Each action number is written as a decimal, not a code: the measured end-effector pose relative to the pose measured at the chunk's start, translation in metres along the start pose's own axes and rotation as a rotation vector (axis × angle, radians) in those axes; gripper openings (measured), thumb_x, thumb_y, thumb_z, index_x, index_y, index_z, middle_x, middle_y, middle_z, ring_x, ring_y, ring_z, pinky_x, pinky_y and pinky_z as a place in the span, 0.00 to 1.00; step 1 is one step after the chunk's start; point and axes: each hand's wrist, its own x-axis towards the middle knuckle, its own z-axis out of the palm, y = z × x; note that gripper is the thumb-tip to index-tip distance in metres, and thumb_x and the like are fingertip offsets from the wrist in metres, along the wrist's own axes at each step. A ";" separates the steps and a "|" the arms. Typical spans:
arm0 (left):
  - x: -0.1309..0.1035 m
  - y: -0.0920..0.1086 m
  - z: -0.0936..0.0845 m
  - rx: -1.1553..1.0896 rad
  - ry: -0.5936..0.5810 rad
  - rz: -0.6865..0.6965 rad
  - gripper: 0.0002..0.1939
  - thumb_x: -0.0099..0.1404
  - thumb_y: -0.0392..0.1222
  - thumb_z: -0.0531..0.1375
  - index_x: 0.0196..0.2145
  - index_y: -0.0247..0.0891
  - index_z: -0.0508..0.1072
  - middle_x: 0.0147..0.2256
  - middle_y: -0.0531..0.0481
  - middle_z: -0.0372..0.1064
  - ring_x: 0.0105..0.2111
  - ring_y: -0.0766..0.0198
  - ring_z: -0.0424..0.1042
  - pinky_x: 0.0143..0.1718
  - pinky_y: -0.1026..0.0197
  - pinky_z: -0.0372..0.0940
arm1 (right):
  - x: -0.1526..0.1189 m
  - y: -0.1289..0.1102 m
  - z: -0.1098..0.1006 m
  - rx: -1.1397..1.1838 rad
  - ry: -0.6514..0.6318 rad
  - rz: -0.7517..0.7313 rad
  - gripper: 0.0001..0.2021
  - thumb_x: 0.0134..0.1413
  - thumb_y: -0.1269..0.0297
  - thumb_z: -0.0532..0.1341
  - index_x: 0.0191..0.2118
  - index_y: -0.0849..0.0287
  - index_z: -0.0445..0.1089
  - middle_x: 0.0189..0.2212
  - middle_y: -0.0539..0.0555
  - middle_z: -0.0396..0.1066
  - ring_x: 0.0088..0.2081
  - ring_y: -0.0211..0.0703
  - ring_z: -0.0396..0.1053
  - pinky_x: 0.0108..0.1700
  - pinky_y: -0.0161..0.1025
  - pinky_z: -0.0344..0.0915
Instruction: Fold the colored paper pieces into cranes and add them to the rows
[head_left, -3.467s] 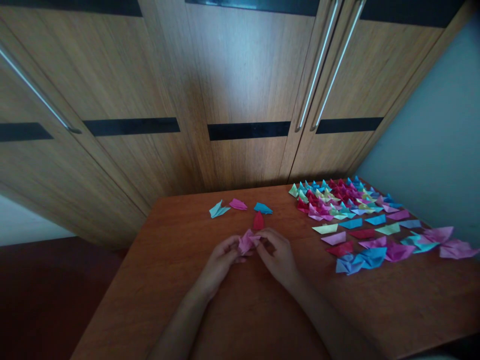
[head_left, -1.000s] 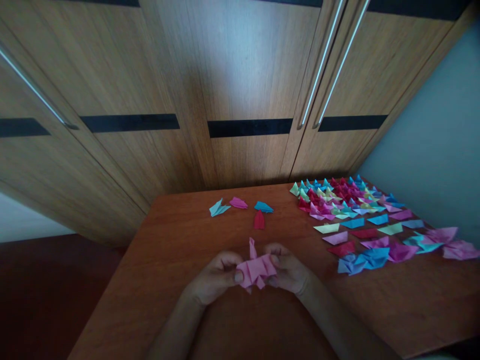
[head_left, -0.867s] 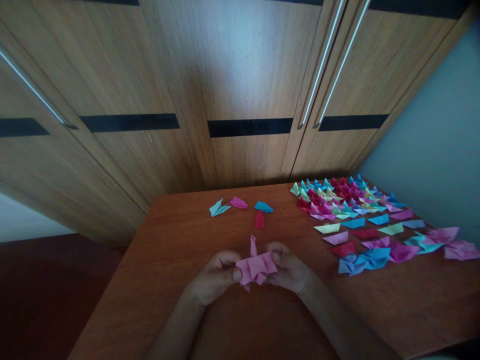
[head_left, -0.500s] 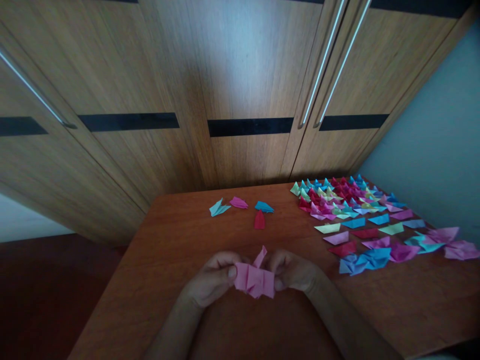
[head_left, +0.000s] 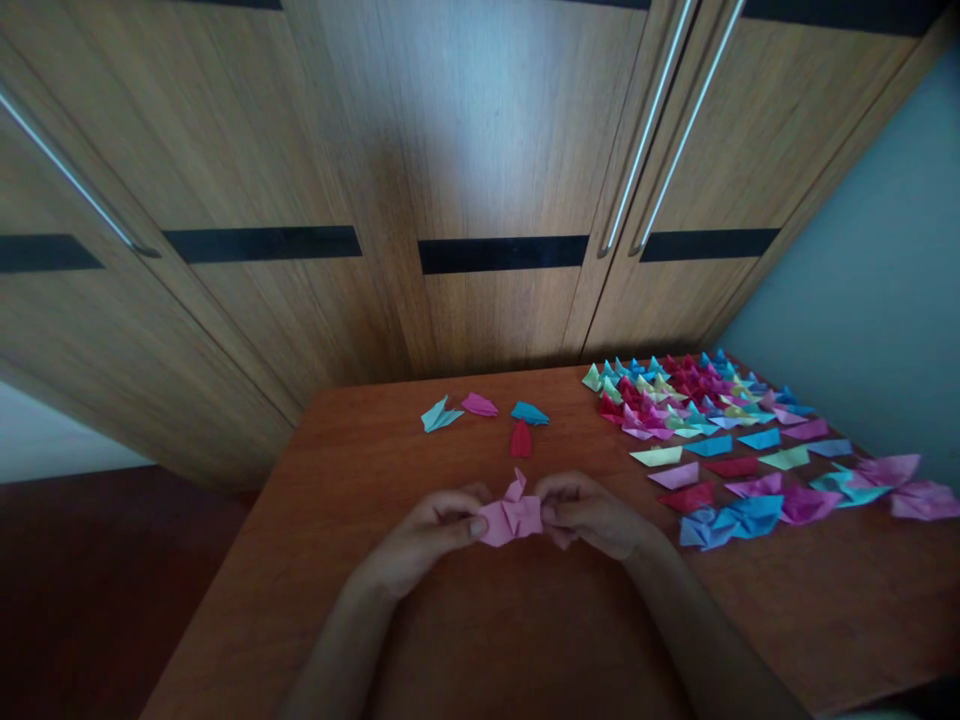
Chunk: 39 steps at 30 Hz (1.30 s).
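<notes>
A small pink folded paper piece [head_left: 511, 520] with a narrow flap sticking up from its far edge is held over the front middle of the table. My left hand [head_left: 435, 530] pinches its left end, thumb on the near face. On the other side, my right hand [head_left: 589, 515] grips the right end between thumb and fingers. Just beyond it lie a red folded paper [head_left: 521, 439], a blue paper plane [head_left: 530, 413], a magenta folded paper [head_left: 479, 404] and a light-teal paper plane [head_left: 440, 415].
Rows of colourful paper boats [head_left: 679, 385] crowd the table's back right. In front of them lie flat folded papers [head_left: 731, 466] and several crumpled-looking origami pieces [head_left: 750, 517]. The brown wooden table [head_left: 315, 520] meets a wood-panelled wardrobe [head_left: 495, 320] behind, with a wall [head_left: 862, 280] at right.
Both hands have moved slightly away from me with the pink paper. The paper is now tilted differently, and its upright flap appears shorter.
</notes>
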 end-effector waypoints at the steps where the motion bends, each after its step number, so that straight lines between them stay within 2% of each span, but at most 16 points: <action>1: 0.000 0.001 -0.001 0.088 -0.007 -0.033 0.09 0.58 0.42 0.62 0.26 0.34 0.76 0.31 0.50 0.66 0.34 0.63 0.63 0.37 0.63 0.57 | 0.000 0.000 -0.001 -0.032 0.013 0.002 0.08 0.49 0.63 0.62 0.30 0.64 0.70 0.15 0.45 0.62 0.16 0.28 0.56 0.19 0.28 0.47; 3: 0.000 0.001 -0.004 0.247 -0.018 -0.099 0.10 0.58 0.44 0.62 0.27 0.34 0.76 0.29 0.50 0.66 0.31 0.64 0.63 0.34 0.65 0.56 | -0.001 -0.001 -0.003 -0.096 0.035 0.011 0.07 0.49 0.64 0.61 0.32 0.63 0.70 0.15 0.43 0.60 0.15 0.27 0.53 0.18 0.28 0.46; 6: 0.002 -0.004 -0.006 0.410 0.009 -0.136 0.10 0.58 0.44 0.60 0.28 0.34 0.76 0.25 0.52 0.67 0.27 0.66 0.61 0.29 0.66 0.54 | -0.001 -0.002 -0.004 -0.165 0.055 0.030 0.07 0.50 0.65 0.60 0.34 0.63 0.70 0.15 0.44 0.61 0.16 0.28 0.54 0.19 0.28 0.46; 9: 0.005 -0.009 -0.007 0.543 0.075 -0.098 0.10 0.60 0.42 0.58 0.28 0.35 0.76 0.24 0.52 0.67 0.26 0.66 0.61 0.27 0.67 0.53 | 0.001 -0.004 -0.002 -0.216 0.060 0.030 0.08 0.51 0.64 0.59 0.34 0.63 0.70 0.17 0.45 0.63 0.18 0.30 0.57 0.21 0.28 0.49; 14: 0.007 -0.007 -0.004 0.795 0.257 -0.031 0.09 0.59 0.39 0.56 0.30 0.38 0.77 0.22 0.53 0.67 0.23 0.65 0.61 0.24 0.67 0.50 | 0.007 -0.001 0.003 -0.368 0.067 -0.024 0.10 0.53 0.60 0.59 0.33 0.63 0.70 0.19 0.47 0.65 0.22 0.32 0.61 0.25 0.30 0.54; 18: 0.007 -0.005 0.001 0.845 0.281 -0.017 0.09 0.58 0.38 0.55 0.33 0.38 0.76 0.21 0.54 0.67 0.22 0.66 0.62 0.24 0.67 0.50 | 0.010 0.002 0.006 -0.491 0.138 -0.095 0.11 0.54 0.59 0.58 0.32 0.62 0.71 0.21 0.48 0.66 0.24 0.34 0.63 0.28 0.32 0.58; 24: 0.009 -0.007 0.006 0.806 0.192 -0.038 0.09 0.59 0.37 0.53 0.24 0.37 0.70 0.21 0.54 0.67 0.22 0.66 0.63 0.25 0.66 0.52 | 0.010 0.003 0.007 -0.667 0.192 -0.130 0.10 0.57 0.62 0.55 0.32 0.61 0.71 0.22 0.49 0.69 0.24 0.35 0.65 0.28 0.31 0.57; 27: 0.008 -0.006 0.005 0.787 0.193 -0.045 0.11 0.60 0.39 0.54 0.22 0.37 0.68 0.20 0.55 0.66 0.22 0.66 0.63 0.25 0.67 0.51 | 0.010 0.002 0.007 -0.764 0.235 -0.131 0.10 0.56 0.63 0.56 0.29 0.61 0.70 0.21 0.49 0.69 0.23 0.34 0.64 0.27 0.31 0.56; 29: 0.008 -0.004 0.005 0.699 0.169 -0.062 0.13 0.61 0.42 0.54 0.22 0.36 0.67 0.19 0.55 0.65 0.22 0.67 0.62 0.24 0.67 0.51 | 0.009 0.001 0.008 -0.772 0.248 -0.128 0.12 0.56 0.61 0.56 0.26 0.61 0.68 0.19 0.48 0.68 0.23 0.34 0.62 0.26 0.31 0.55; 34: 0.006 -0.007 0.005 0.322 0.162 -0.096 0.17 0.61 0.50 0.56 0.21 0.36 0.63 0.16 0.57 0.60 0.17 0.71 0.57 0.20 0.68 0.49 | 0.006 -0.002 0.013 -0.447 0.176 -0.119 0.16 0.57 0.55 0.56 0.24 0.61 0.63 0.17 0.46 0.62 0.21 0.32 0.59 0.24 0.30 0.52; 39: 0.005 -0.013 0.007 0.035 0.183 -0.064 0.18 0.59 0.50 0.60 0.21 0.35 0.62 0.16 0.57 0.60 0.16 0.73 0.56 0.19 0.69 0.49 | 0.007 0.002 0.019 -0.192 0.197 -0.159 0.17 0.54 0.52 0.58 0.23 0.61 0.61 0.15 0.44 0.59 0.18 0.29 0.55 0.21 0.29 0.50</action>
